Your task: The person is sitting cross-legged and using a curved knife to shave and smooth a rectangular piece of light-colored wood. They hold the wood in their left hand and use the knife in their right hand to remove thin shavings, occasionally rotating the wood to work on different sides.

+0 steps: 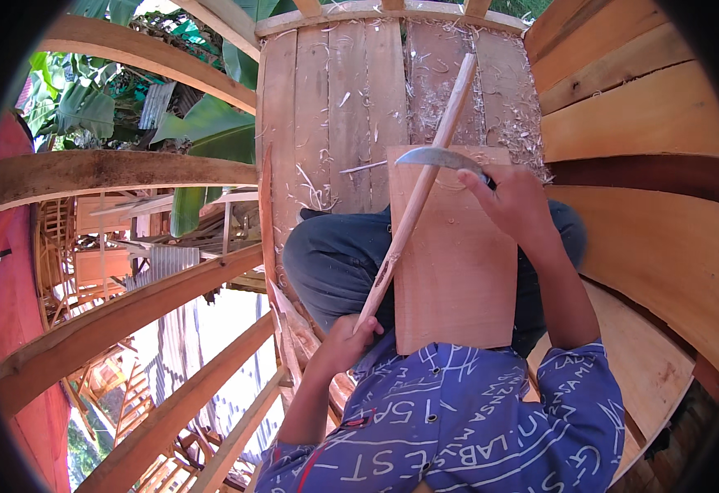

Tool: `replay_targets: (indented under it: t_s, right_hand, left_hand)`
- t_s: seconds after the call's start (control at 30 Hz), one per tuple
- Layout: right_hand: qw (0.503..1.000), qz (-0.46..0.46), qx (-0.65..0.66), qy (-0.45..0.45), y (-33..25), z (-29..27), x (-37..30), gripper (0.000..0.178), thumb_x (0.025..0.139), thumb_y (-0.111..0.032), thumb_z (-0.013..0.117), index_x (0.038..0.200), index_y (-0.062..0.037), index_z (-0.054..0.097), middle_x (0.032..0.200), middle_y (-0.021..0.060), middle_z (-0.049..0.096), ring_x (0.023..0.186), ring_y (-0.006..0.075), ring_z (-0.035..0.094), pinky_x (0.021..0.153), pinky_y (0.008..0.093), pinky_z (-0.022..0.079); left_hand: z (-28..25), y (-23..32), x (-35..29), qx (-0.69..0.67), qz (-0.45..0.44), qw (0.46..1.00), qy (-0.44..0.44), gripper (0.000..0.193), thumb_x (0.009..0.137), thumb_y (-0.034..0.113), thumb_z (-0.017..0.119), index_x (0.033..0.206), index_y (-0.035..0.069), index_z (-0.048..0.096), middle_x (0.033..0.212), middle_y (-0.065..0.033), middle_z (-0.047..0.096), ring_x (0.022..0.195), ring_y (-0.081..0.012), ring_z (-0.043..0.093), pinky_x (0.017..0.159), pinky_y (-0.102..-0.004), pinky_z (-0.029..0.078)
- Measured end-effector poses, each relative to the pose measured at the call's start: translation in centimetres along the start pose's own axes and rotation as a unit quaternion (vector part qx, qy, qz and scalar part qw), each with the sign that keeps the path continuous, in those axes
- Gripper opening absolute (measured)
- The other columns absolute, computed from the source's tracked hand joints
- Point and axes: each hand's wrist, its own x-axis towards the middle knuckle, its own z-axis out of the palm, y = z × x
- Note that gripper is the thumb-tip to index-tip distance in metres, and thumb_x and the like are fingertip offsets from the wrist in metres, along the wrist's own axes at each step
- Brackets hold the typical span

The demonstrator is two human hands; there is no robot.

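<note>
My left hand (349, 345) is closed round the lower end of a long wooden stick (409, 220), which slants up and away to the right. A rough, split patch shows on the stick a little above that hand. In my right hand (514, 204) is a knife with a curved blade (433, 158), its handle mostly hidden by the fingers. The blade lies across the stick's upper half, pointing left. Beneath both, a flat wooden board (458, 271) rests on my lap over my crossed legs.
Curled shavings (318, 193) litter the plank floor (347, 90) ahead of me. Wooden rails (129, 172) with open gaps run along the left; leaves and roofing sheets show beyond. A wooden plank wall (631, 123) stands close on the right. More wood strips (293, 329) lie beside my left arm.
</note>
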Motion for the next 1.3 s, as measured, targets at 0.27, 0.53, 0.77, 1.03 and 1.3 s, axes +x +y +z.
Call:
replay_targets:
  t_s: [0.27,0.53,0.77,1.03,1.3]
  right_hand:
    - [0.987,-0.118,-0.105,-0.016,0.7,1.7,1.9,0.063,0.090,-0.059,0.052,0.073,-0.0015,0.070,0.066,0.0188,0.063,0.066,0.0354,0.065,0.062,0.0463,0.051]
    - [0.988,0.003,-0.153,-0.004,3.6,0.3,9.8,0.074,0.088,-0.070,0.044,0.080,-0.0015,0.072,0.073,0.0205,0.066,0.073,0.0376,0.067,0.065,0.0460,0.053]
    - [0.983,0.172,-0.049,0.048,11.6,-1.5,14.5,0.077,0.088,-0.071,0.042,0.081,0.0005,0.070,0.080,0.0246,0.067,0.083,0.0404,0.067,0.073,0.0470,0.052]
    - [0.985,0.152,0.034,0.073,13.5,-1.2,3.0,0.065,0.090,-0.058,0.053,0.078,0.0055,0.063,0.063,0.0270,0.054,0.060,0.0391,0.057,0.060,0.0427,0.045]
    - [0.978,0.058,0.166,0.109,3.6,-1.1,-6.0,0.047,0.088,-0.043,0.064,0.074,0.0015,0.064,0.059,0.0212,0.054,0.054,0.0373,0.055,0.052,0.0388,0.042]
  left_hand:
    - [0.5,0.4,0.0,-0.036,-0.038,0.998,0.019,0.065,0.098,0.057,0.042,0.089,-0.005,0.058,0.057,0.0036,0.040,0.049,-0.0064,0.037,0.045,-0.0243,0.030]
    - [0.5,0.8,0.1,-0.024,-0.069,0.996,0.041,0.056,0.099,0.047,0.046,0.083,-0.004,0.063,0.063,-0.0045,0.054,0.060,-0.0136,0.051,0.058,-0.0293,0.042]
    - [0.9,-0.3,0.2,0.081,0.044,0.994,0.063,0.061,0.098,0.055,0.044,0.088,-0.004,0.060,0.058,0.0027,0.042,0.049,-0.0074,0.039,0.047,-0.0246,0.032]
    - [0.9,-0.4,-0.1,0.046,-0.049,0.995,0.069,0.051,0.097,0.045,0.049,0.086,-0.003,0.064,0.065,-0.0088,0.058,0.063,-0.0166,0.056,0.061,-0.0320,0.045]
    - [3.2,4.4,-2.0,0.218,0.034,0.959,0.176,0.050,0.091,0.046,0.056,0.097,-0.004,0.058,0.075,-0.0257,0.061,0.075,-0.0405,0.064,0.068,-0.0430,0.047]
